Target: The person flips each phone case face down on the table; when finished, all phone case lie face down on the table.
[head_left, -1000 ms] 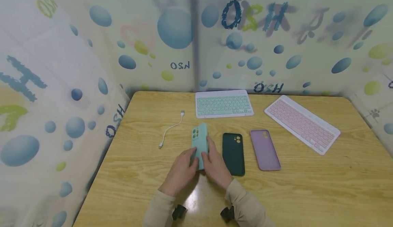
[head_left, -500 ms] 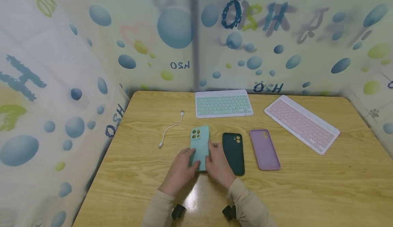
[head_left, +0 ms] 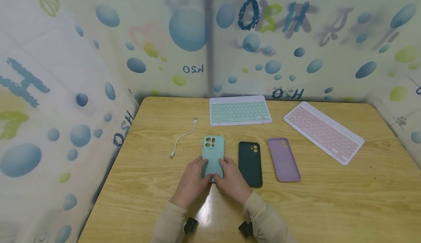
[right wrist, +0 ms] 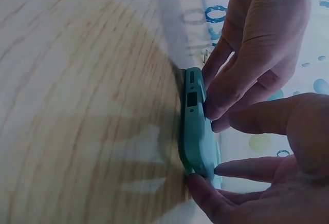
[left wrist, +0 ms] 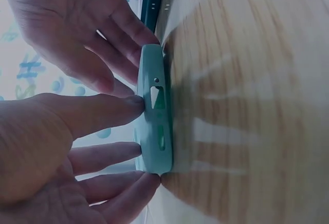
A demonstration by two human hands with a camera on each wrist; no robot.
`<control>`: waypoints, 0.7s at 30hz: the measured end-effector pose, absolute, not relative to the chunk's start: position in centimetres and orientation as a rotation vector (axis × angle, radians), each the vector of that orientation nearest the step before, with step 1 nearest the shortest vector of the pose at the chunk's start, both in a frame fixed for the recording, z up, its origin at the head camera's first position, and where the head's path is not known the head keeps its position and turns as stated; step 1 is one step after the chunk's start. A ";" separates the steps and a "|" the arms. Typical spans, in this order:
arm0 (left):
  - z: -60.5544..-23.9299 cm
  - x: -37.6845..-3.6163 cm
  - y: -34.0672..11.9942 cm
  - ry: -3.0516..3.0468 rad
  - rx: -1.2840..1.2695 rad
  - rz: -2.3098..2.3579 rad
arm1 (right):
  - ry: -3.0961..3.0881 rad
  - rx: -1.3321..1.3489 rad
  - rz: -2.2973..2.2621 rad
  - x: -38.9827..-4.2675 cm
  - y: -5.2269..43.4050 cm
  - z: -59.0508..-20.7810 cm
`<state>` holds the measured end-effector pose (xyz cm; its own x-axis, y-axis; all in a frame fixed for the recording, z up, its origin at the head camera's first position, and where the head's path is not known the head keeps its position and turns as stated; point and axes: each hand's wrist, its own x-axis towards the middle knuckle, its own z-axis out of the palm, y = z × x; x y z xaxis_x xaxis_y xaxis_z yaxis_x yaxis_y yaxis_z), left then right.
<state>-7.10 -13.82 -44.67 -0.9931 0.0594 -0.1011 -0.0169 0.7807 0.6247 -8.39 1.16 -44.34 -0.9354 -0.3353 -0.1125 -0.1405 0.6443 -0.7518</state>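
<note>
Both hands' grip pinches the mint phone case (head_left: 213,156) flat on the table (head_left: 329,199).

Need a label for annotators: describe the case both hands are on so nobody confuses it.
On the wooden table, find the mint keyboard at the far edge. Just in front lie three phone cases; it is the leftmost, the mint-green case, beside the dark green case and purple case.
</note>
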 end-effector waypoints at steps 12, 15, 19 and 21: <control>-44.6 -6.9 -13.6 2.923 0.058 0.935 | 2.672 -0.495 -1.077 -8.5 0.9 -44.9; -44.6 -6.9 -13.5 2.928 0.047 0.916 | 2.710 -0.534 -1.052 -8.6 0.8 -45.1; -44.5 -6.9 -13.3 2.935 0.038 0.884 | 2.735 -0.555 -1.045 -8.7 0.7 -45.2; -44.5 -6.9 -13.3 2.938 0.038 0.875 | 2.734 -0.549 -1.042 -8.7 0.7 -45.2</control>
<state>-6.87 -13.27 -44.54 -0.9968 0.0456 -0.0658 0.0021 0.8370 0.5472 -8.72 0.66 -45.18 -0.9190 -0.3936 -0.0221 -0.2791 0.6893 -0.6686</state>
